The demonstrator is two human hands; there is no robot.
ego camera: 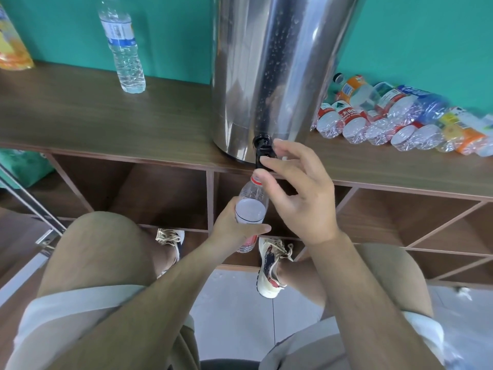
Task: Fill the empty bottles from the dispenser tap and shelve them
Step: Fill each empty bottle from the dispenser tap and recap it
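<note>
Dispenser: I take the steel dispenser [266,76] as my landmark; it stands on the wooden counter [106,116], wet with droplets down its front.
Tap: the black tap [262,153] sticks out at the dispenser's base, over the counter edge.
Bottle: the clear bottle [252,206] is directly under the tap, tilted, its mouth just below the spout.
Left hand: my left hand [234,228] grips the bottle's middle, fingers curled round it, thumb across the front.
Right hand: my right hand [298,193] is at the tap, fingers spread and lightly bent, fingertips touching it.
Counter: left of the dispenser stands one upright filled bottle [124,49]; right of it lie heaped empty bottles [386,116].
Room: a teal wall [426,36] rises behind the dispenser, open wooden cubbies [160,193] sit below it, and pale floor tiles [234,316] lie nearer me.
</note>
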